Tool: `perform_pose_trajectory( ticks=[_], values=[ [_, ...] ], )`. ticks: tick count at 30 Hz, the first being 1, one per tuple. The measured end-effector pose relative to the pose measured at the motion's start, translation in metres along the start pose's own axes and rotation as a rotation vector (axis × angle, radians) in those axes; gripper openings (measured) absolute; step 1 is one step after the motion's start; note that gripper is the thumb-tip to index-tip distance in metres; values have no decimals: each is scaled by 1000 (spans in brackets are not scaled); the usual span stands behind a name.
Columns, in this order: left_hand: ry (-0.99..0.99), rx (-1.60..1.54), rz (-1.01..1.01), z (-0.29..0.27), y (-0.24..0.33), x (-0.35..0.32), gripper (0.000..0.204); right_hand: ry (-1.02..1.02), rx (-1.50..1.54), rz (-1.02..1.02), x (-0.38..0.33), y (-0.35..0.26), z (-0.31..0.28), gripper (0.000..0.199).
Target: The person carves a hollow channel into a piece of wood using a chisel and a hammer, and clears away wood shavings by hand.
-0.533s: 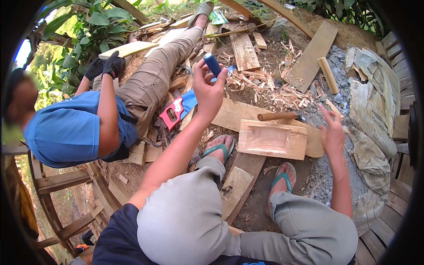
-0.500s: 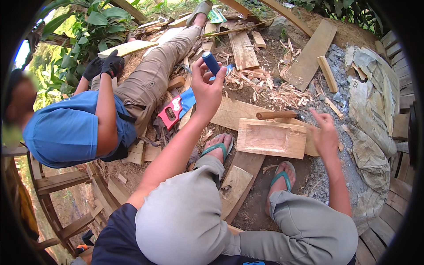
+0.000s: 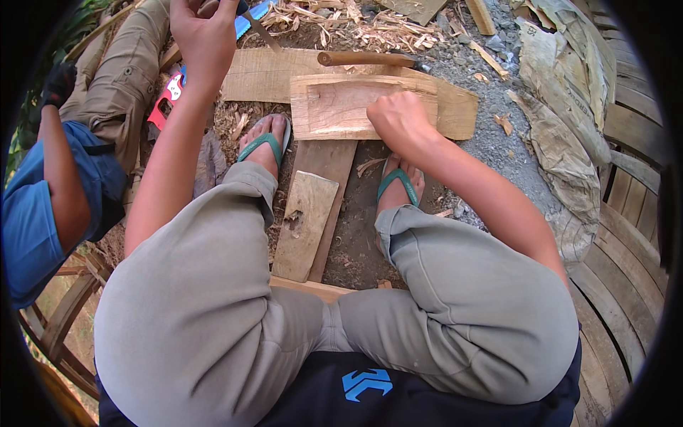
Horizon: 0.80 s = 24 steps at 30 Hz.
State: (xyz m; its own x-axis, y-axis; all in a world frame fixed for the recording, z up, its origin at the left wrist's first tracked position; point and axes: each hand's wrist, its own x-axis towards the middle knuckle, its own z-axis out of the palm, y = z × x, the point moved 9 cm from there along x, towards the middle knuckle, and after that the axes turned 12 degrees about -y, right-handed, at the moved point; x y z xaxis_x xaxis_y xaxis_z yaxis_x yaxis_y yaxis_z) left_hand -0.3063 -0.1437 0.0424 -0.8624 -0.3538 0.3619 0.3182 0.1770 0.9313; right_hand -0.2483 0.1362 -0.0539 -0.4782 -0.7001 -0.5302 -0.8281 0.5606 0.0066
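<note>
My left hand (image 3: 204, 32) is closed round a chisel at the top edge. Part of the hand is cut off there. The chisel's narrow metal blade (image 3: 264, 33) slants down toward a plank. My right hand (image 3: 400, 119), curled into a fist, is at the right part of a pale wooden block (image 3: 331, 108) with a shallow rectangular recess carved in its face. Nothing shows in that fist. The block rests on a wider plank (image 3: 455, 110). Just beyond the block lies a hammer (image 3: 364, 59) with a wooden handle, its head to the right.
A red-handled saw (image 3: 166, 99) lies left of my left forearm. A person in a blue shirt (image 3: 43, 199) with dark gloves sits at the left. Wood shavings (image 3: 320, 25) cover the ground ahead. Grey gravel and a crumpled sack (image 3: 562, 121) are at the right. Short boards (image 3: 306, 224) lie between my feet.
The view has tilted downward and shifted. My right hand has gone from raised with a finger extended to a fist at the block. The chisel now points its blade down toward the plank.
</note>
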Motion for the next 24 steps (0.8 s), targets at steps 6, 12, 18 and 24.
perform_pose_trajectory(
  ticks=[6, 12, 18, 24],
  values=[
    [7, -27, -30, -8, -2, -1, 34, -113, -59, -181, 15, -3, 15, 10],
    [37, 33, -7, -7, -2, -3, 39, 53, 569, -118, -10, 46, -16, 21],
    [48, 74, 1, -9, 4, -1, 42, 106, 765, 356, -47, 146, -21, 35],
    [21, 37, -55, -3, 8, -6, 40, 234, 399, 20, -52, 67, -21, 93]
  ],
)
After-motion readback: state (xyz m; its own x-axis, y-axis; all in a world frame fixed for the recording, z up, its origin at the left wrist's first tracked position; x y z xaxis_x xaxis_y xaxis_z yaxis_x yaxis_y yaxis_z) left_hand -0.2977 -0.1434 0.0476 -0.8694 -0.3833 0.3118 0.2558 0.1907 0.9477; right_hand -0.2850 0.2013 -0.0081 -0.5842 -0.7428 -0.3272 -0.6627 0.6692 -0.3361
